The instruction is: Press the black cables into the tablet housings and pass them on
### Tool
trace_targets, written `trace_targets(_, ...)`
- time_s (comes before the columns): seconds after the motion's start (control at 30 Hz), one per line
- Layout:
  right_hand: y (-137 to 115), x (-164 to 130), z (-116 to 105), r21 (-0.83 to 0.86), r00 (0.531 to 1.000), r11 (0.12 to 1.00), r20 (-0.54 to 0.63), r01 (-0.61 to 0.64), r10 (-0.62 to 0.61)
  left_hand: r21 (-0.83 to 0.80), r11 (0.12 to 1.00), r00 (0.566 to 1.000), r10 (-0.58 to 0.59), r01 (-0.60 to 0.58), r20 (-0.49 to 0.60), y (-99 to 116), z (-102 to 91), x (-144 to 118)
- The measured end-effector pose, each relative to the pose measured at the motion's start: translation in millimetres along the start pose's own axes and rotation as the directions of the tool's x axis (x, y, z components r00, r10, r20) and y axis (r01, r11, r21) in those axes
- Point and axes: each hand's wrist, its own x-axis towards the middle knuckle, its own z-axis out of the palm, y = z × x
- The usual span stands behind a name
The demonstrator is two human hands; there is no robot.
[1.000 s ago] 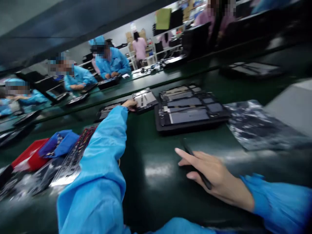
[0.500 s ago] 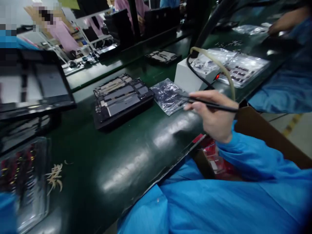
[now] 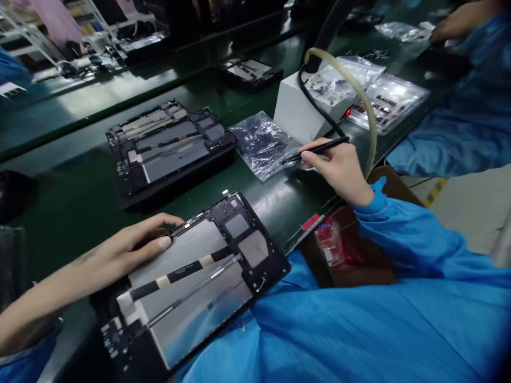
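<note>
My left hand (image 3: 136, 247) grips an opened tablet (image 3: 183, 255) by its far long edge, the thumb over the inner face and the other fingers at the rim. Its inside faces up: grey battery panels, a dark ribbon strip, small parts at both ends. The near side of the tablet lies by my blue gown. In my right hand (image 3: 337, 167) are black tweezers (image 3: 325, 147), pinched like a pen. Their tips are over the near right edge of a clear plastic bag (image 3: 263, 143) with dark contents; whether they touch it, I cannot tell.
Beyond the tablet, a stack of opened tablets (image 3: 171, 149) stands on the green bench (image 3: 175, 205). A white box (image 3: 299, 109) with a red light and a pale hose (image 3: 369, 111) stands behind the bag. Farther right are a clear parts tray (image 3: 393, 103) and a co-worker's hand (image 3: 459, 24).
My left hand has come into view with the tablet, now in front of me. My right hand, still holding the tweezers, has moved slightly left and up. The camera view has shifted.
</note>
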Motion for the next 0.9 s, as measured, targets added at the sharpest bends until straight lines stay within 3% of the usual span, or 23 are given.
trace_targets(0.13, 5.8, 6.2, 7.3, 0.041, 0.999, 0.998, 0.014, -0.047, 0.047, 0.063, 0.989, 0.98, 0.144, -0.137, -0.14, -12.2, 13.2, 9.0)
trace_targets(0.2, 7.4, 6.5, 8.9, 0.039, 0.998, 0.998, 0.017, -0.056, 0.056, 0.061, 0.987, 0.974, 0.156, -0.148, -0.163, -17.4, 15.7, 8.8)
trace_targets(0.33, 6.0, 4.2, 8.8, 0.001, 0.998, 0.998, 0.024, -0.057, 0.057, 0.098, 0.988, 0.981, 0.134, -0.12, -0.141, -14.5, 12.8, 4.9)
trace_targets(0.5, 3.6, 3.0, 8.2, -0.019, 0.998, 0.998, 0.034, -0.055, 0.056, 0.174, 0.976, 0.991, 0.133, -0.128, -0.017, -14.5, 3.3, 4.3)
trace_targets(0.67, 1.0, 6.0, 9.5, 0.001, 0.996, 0.996, 0.016, -0.089, 0.089, 0.3, 0.943, 0.981, 0.175, -0.143, -0.083, -15.4, -2.9, 1.2)
trace_targets(0.77, -7.6, 2.5, 5.4, 0.074, 0.996, 0.994, -0.024, -0.086, 0.088, 0.445, 0.868, 0.927, 0.329, -0.222, -0.18, 13.3, -11.3, 3.7)
trace_targets(0.9, -29.1, -24.9, -23.5, 0.143, 0.993, 0.988, -0.098, -0.05, 0.064, 0.567, 0.701, 0.8, 0.588, -0.433, -0.116, 93.6, -14.4, 37.9)
